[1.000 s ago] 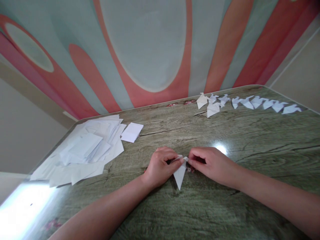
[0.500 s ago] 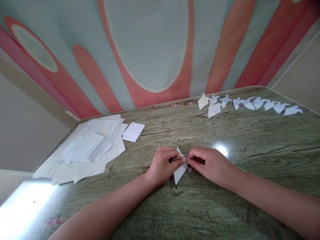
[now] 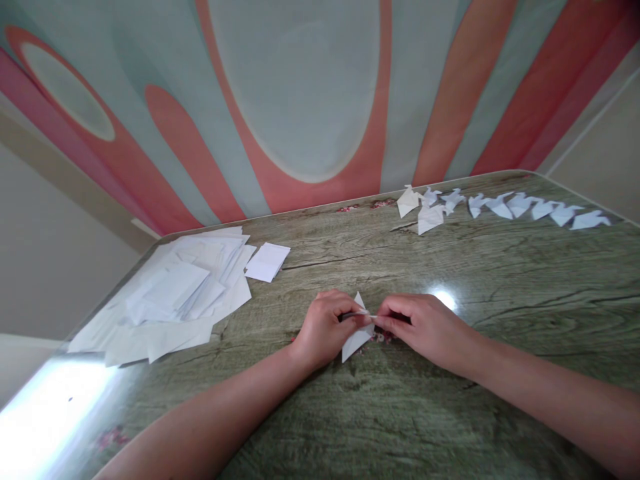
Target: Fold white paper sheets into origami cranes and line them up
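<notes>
A small white folded-paper figure (image 3: 356,343) is held between my two hands, just above the table. My left hand (image 3: 330,328) pinches its middle between thumb and fingers, with pointed flaps sticking out above and below. From the other side, my right hand (image 3: 415,323) pinches a thin tip of the same paper with thumb and forefinger. The fingertips of both hands nearly meet, and they cover the centre of the folds. Which shape the paper has there cannot be made out.
Several folded paper birds (image 3: 520,204) stand in a row at the back right of the wood-patterned table (image 3: 320,413). To the left lies a loose pile of white paper sheets (image 3: 175,293), with a small stack of paper squares (image 3: 269,261) beside it. A patterned wall covering (image 3: 300,87) rises behind.
The lower flap of the folded paper has swung slightly left and up, and the upper point has shifted a little right. Both hands keep their pinch in nearly the same place.
</notes>
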Demonstrator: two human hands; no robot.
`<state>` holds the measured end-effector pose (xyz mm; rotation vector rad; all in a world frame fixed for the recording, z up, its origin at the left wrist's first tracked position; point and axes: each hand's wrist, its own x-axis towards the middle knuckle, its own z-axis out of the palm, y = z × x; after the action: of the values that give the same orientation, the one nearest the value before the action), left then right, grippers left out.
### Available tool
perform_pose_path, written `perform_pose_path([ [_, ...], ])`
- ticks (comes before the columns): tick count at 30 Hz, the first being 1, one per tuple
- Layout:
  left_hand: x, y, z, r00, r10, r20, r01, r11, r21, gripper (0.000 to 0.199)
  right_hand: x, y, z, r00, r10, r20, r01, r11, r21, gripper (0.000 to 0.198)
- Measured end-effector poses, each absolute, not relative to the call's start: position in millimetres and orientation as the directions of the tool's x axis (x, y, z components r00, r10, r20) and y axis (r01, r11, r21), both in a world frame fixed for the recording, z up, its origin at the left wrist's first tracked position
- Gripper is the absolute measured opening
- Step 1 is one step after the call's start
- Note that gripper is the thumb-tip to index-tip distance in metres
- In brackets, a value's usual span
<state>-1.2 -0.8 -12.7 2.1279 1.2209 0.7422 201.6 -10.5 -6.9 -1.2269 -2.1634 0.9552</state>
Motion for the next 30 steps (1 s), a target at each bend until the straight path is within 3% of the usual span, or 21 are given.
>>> perform_pose_path([
  [13,0.3,-4.1,-6.5,0.431,0.885,0.175,0.518,-0.401,0.755,0.009,202.4,-10.0,-8.3,-0.513,0.856,0.063,0.581,0.400,-0.709,0.017],
  [30,-0.6,-3.6,-7.1,0.459,0.871,0.177,0.492,-0.415,0.765,0.014,201.9,-10.4,-5.0,-0.477,0.877,0.058,0.556,0.353,-0.752,0.011],
])
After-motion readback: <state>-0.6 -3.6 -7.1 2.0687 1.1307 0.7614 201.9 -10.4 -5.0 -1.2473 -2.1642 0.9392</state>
